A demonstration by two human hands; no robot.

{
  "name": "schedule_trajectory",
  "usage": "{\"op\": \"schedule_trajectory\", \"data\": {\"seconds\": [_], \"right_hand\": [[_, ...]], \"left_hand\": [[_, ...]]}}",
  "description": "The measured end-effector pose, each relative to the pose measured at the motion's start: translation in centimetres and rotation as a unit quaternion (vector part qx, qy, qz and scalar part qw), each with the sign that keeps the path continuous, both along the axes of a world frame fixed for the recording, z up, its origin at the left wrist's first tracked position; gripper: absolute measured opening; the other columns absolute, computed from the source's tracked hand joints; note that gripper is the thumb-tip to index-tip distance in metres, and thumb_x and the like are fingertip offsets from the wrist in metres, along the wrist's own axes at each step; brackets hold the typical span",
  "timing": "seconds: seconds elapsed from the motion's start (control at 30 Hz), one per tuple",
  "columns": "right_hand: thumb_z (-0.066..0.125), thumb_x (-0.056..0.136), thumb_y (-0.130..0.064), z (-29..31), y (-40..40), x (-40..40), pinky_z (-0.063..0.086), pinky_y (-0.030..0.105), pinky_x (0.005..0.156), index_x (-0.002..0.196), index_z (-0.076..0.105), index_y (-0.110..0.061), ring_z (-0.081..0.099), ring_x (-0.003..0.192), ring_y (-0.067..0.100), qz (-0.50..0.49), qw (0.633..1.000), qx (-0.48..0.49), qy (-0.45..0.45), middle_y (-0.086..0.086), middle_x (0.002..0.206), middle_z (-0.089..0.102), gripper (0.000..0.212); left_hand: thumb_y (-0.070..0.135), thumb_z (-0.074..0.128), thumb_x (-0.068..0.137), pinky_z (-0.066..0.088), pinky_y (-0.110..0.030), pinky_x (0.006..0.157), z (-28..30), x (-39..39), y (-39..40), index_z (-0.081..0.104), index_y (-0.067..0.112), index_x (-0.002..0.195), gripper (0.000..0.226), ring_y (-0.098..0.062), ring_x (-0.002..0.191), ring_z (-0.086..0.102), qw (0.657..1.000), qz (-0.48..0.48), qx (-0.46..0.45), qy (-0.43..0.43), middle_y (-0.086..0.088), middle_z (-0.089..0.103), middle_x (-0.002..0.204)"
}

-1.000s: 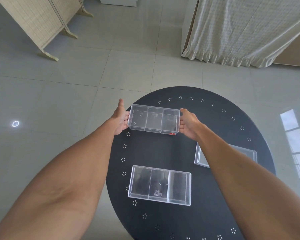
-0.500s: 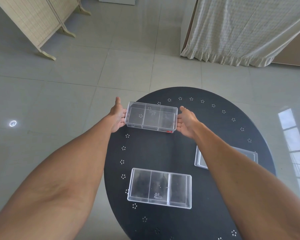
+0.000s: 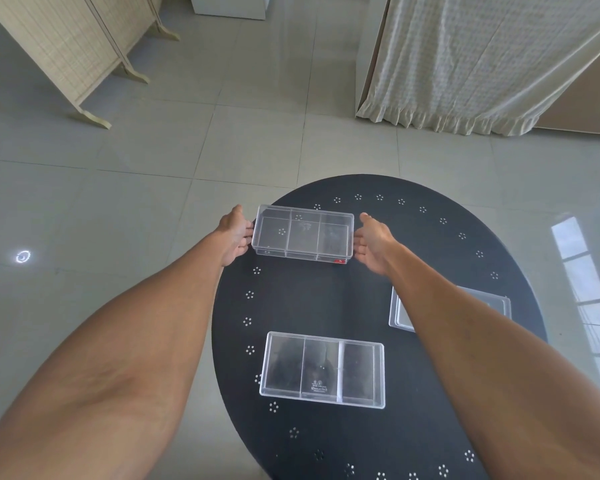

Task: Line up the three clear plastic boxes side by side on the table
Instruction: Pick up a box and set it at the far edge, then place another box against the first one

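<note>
Both arms out over the round black surface (image 3: 430, 244). Far box (image 3: 302, 233), clear, three compartments, sits at about 11 o'clock on the surface near the far-left rim, long side running left-right. Left hand (image 3: 234, 235) is at the box's left short end, fingers together and touching the wall, thumb up and free. Right hand (image 3: 373, 242) is at the right short end, palm facing the box, fingers loosely spread; can't tell if they touch the wall or sit just off it. So the hands bracket the box rather than clamp it; can't tell if its base rests on the surface. A small red label shows at its near-right corner. Near box (image 3: 323, 370), same three-compartment type, lies flat at about 7 o'clock, well apart from the far one and roughly parallel to it. Third box (image 3: 499, 303) lies at about 3 o'clock, mostly hidden under the right forearm, only its corners and one edge visible. All three are apart from each other, not in a row.
</note>
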State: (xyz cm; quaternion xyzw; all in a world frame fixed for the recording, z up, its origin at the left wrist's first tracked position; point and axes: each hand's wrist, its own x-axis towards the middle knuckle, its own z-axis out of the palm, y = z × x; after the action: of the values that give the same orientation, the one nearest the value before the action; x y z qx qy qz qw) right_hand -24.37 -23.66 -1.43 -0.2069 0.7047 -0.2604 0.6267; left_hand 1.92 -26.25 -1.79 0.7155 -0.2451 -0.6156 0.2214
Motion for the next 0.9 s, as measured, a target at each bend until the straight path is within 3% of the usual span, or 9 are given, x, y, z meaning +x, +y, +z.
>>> {"op": "schedule_trajectory", "data": {"seconds": [0.1, 0.43, 0.47, 0.5, 0.53, 0.57, 0.63, 0.7, 0.9], "right_hand": [[0.031, 0.108, -0.042, 0.5, 0.5, -0.5, 0.033, 0.041, 0.119, 0.158, 0.032, -0.001, 0.031, 0.152, 0.037, -0.003, 1.0, 0.003, 0.024, 0.023, 0.165, 0.03, 0.065], [0.034, 0.104, -0.037, 2.8, 6.0, -2.7, 0.034, 0.047, 0.121, 0.149, 0.039, 0.005, 0.043, 0.145, 0.042, -0.02, 0.999, -0.031, 0.035, 0.023, 0.157, 0.045, 0.061], [0.034, 0.104, -0.038, 3.1, 6.8, -3.0, 0.035, 0.047, 0.12, 0.149, 0.04, 0.005, 0.057, 0.133, 0.043, -0.023, 0.998, -0.036, 0.035, 0.022, 0.148, 0.057, 0.062], [0.034, 0.104, -0.039, 3.4, 7.6, -3.4, 0.039, 0.046, 0.119, 0.149, 0.04, 0.005, 0.065, 0.114, 0.039, -0.027, 0.998, -0.042, 0.034, 0.005, 0.109, 0.053, 0.063], [0.034, 0.103, -0.039, 3.7, 8.4, -3.9, 0.044, 0.043, 0.115, 0.148, 0.04, 0.006, 0.067, 0.098, 0.032, -0.027, 0.998, -0.047, 0.035, 0.017, 0.146, 0.054, 0.064], [0.034, 0.102, -0.04, 3.7, 9.2, -4.5, 0.048, 0.042, 0.109, 0.147, 0.042, 0.007, 0.063, 0.085, 0.026, -0.03, 0.998, -0.051, 0.037, 0.009, 0.108, 0.065, 0.065], [0.035, 0.102, -0.04, 4.2, 10.8, -5.9, 0.056, 0.036, 0.09, 0.135, 0.053, 0.005, 0.06, 0.074, 0.021, -0.036, 0.997, -0.057, 0.048, 0.005, 0.098, 0.064, 0.059], [0.035, 0.103, -0.041, 4.6, 12.3, -7.3, 0.039, 0.028, 0.061, 0.108, 0.053, -0.01, 0.037, 0.061, 0.016, -0.052, 0.995, -0.055, 0.058, 0.0, 0.08, 0.045, 0.037], [0.037, 0.099, -0.049, 3.7, 15.2, -13.7, 0.027, 0.026, 0.048, 0.074, 0.032, -0.03, 0.028, 0.056, 0.014, -0.087, 0.989, -0.04, 0.11, -0.004, 0.073, 0.034, 0.032]], "left_hand": [[0.045, 0.017, 0.107, 0.029, -0.044, 0.121, 0.6, 0.4, 0.5, 0.034, -0.006, 0.152, 0.071, -0.034, 0.147, 0.038, 1.0, -0.013, 0.008, -0.016, -0.022, 0.038, 0.16], [0.034, 0.019, 0.104, 0.033, -0.047, 0.118, 4.0, -0.5, 6.6, 0.033, -0.01, 0.151, 0.065, -0.041, 0.144, 0.04, 0.996, -0.07, 0.019, -0.048, -0.029, 0.037, 0.158], [0.036, 0.019, 0.104, 0.033, -0.047, 0.118, 4.4, -0.8, 7.2, 0.033, -0.01, 0.15, 0.066, -0.04, 0.145, 0.04, 0.996, -0.074, 0.016, -0.042, -0.028, 0.037, 0.158], [0.038, 0.02, 0.105, 0.032, -0.047, 0.119, 5.0, -1.3, 7.8, 0.034, -0.01, 0.15, 0.067, -0.04, 0.145, 0.04, 0.996, -0.08, 0.012, -0.036, -0.028, 0.037, 0.158], [0.04, 0.02, 0.106, 0.032, -0.046, 0.12, 5.4, -1.9, 8.4, 0.034, -0.009, 0.151, 0.068, -0.039, 0.145, 0.039, 0.996, -0.088, 0.008, -0.028, -0.027, 0.037, 0.158], [0.043, 0.02, 0.107, 0.031, -0.046, 0.12, 5.8, -2.6, 8.9, 0.033, -0.008, 0.152, 0.069, -0.039, 0.146, 0.038, 0.995, -0.095, 0.005, -0.019, -0.027, 0.036, 0.159], [0.046, 0.019, 0.107, 0.028, -0.046, 0.122, 6.5, -4.4, 9.8, 0.031, -0.006, 0.154, 0.071, -0.038, 0.148, 0.035, 0.994, -0.11, 0.0, -0.004, -0.025, 0.034, 0.161], [0.046, 0.017, 0.108, 0.026, -0.045, 0.123, 6.9, -6.3, 10.6, 0.029, -0.005, 0.155, 0.071, -0.036, 0.15, 0.032, 0.992, -0.129, 0.002, 0.008, -0.024, 0.032, 0.162], [0.046, 0.018, 0.107, 0.028, -0.045, 0.121, 6.3, -13.3, 11.6, 0.033, -0.003, 0.154, 0.069, -0.037, 0.148, 0.035, 0.985, -0.169, 0.009, 0.026, -0.023, 0.034, 0.162]]}}
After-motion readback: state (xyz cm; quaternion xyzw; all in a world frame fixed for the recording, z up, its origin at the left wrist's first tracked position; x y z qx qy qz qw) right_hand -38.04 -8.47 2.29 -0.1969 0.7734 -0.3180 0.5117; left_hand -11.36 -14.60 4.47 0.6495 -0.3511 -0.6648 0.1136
